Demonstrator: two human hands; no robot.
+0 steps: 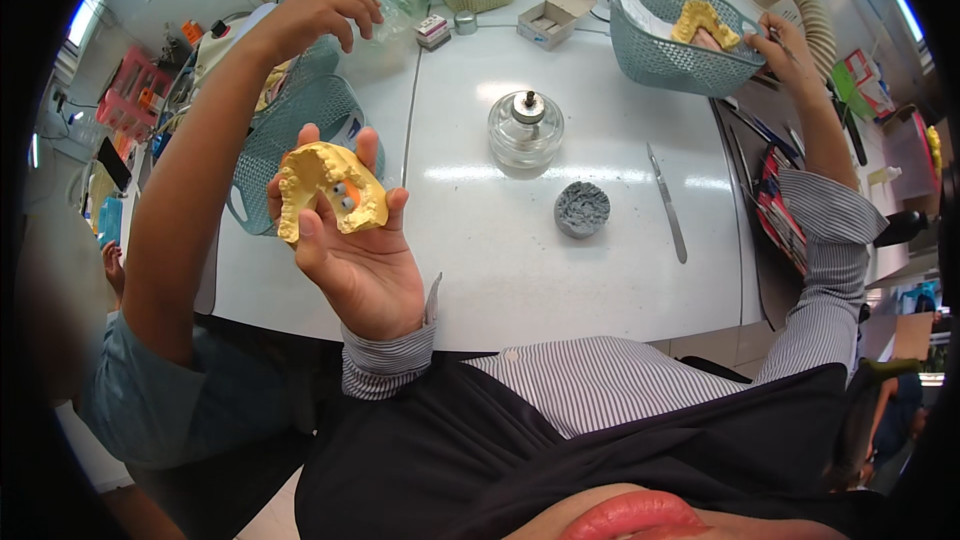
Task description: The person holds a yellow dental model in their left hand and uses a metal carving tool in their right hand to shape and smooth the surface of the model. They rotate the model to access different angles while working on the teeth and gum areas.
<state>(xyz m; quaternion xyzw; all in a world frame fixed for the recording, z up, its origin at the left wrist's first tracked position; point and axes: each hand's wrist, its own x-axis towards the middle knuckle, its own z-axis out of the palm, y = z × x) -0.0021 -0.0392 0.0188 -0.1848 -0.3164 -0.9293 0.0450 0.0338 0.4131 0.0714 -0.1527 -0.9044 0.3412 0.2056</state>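
Yellow and knobbly, a horseshoe-shaped cast (340,164) is clasped in the left hand (365,270) near the table (480,270)'s left edge; the right hand (787,47) grips a perforated plastic basket (665,57), a second cast (697,14) inside, by the far right corner.

The dental cast (313,172) is yellow, basket (665,65) blue-green, cuff (832,208) dark-and-white striped — co-worker's shadowed sleeve (150,380) perhaps grey-blue.
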